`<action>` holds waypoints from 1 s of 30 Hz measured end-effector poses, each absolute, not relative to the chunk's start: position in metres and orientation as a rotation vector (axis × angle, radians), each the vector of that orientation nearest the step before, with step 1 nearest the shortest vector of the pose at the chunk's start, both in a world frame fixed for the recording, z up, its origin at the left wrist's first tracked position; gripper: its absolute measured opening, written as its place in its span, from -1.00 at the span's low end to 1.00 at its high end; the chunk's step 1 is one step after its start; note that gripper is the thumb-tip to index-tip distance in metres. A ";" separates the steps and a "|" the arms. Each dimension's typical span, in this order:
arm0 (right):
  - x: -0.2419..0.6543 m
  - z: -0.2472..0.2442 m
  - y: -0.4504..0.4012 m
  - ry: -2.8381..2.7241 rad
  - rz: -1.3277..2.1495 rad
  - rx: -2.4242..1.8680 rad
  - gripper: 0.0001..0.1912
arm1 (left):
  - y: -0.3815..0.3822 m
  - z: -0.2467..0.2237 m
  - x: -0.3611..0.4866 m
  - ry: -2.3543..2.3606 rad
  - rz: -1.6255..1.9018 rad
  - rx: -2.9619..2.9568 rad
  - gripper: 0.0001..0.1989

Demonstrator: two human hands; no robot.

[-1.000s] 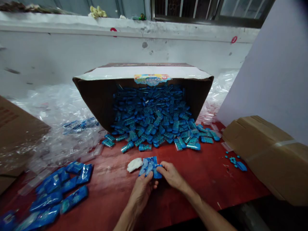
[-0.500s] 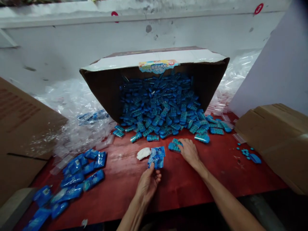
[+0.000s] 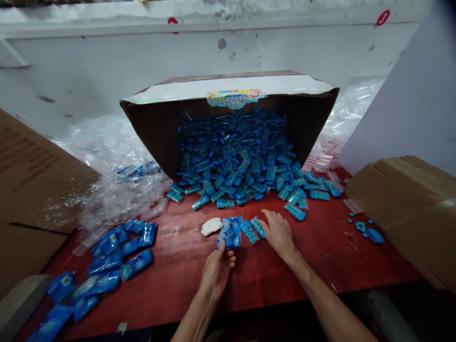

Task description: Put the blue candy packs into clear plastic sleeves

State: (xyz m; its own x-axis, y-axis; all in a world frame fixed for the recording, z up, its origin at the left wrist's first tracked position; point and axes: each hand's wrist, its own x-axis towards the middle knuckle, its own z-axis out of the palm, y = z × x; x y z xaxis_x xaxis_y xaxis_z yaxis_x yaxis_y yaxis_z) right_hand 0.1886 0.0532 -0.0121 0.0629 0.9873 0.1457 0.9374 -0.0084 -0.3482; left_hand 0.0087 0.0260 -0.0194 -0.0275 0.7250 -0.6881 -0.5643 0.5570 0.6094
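My left hand (image 3: 218,267) grips the lower edge of a blue printed packet (image 3: 230,232) between thumb and curled fingers, low over the red table. A white lump (image 3: 211,226) lies against the packet's left side. Just right of the packet are two small clear-wrapped packs of turquoise pieces, one (image 3: 250,232) beside the packet and the other (image 3: 258,227) by the fingertips of my right hand (image 3: 280,231). That hand is spread loosely, palm down, with its fingers apart. Behind them, blue packs (image 3: 242,156) spill out of a tipped cardboard box (image 3: 149,128).
Several filled blue packets (image 3: 107,261) lie at the left. Clear plastic bags (image 3: 117,180) are heaped behind them. A brown carton (image 3: 402,194) stands at the right, near loose turquoise pellets (image 3: 361,227). Another carton (image 3: 35,190) borders the left side.
The small packs by my right hand have slid left, up to the printed packet, and lie apart. My right hand's fingers have opened. One pack below the box has shifted forward.
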 end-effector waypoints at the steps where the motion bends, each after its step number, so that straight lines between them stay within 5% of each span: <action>1: 0.185 -0.012 0.050 -1.953 0.185 -2.018 -0.72 | 0.025 -0.020 0.007 1.219 1.045 0.172 -0.83; 7: 0.188 -0.022 0.040 -1.976 0.134 -2.098 -0.72 | 0.023 -0.017 0.003 1.190 1.053 0.224 -0.78; 17: 0.181 0.023 0.021 -1.936 0.941 -1.342 -0.66 | 0.021 -0.015 0.006 1.146 1.063 0.219 -0.74; 30: 0.175 0.031 0.011 -2.134 0.691 -1.466 -0.64 | 0.018 -0.018 0.003 1.043 1.083 0.320 -0.76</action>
State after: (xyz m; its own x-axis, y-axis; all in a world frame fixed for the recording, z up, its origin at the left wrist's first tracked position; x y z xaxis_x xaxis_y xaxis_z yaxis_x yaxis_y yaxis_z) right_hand 0.1754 0.0113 0.0307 -0.3283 0.9405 0.0875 0.7108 0.3070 -0.6329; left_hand 0.0032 0.0178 -0.0176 0.0760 0.8407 -0.5362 -0.5675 0.4786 0.6700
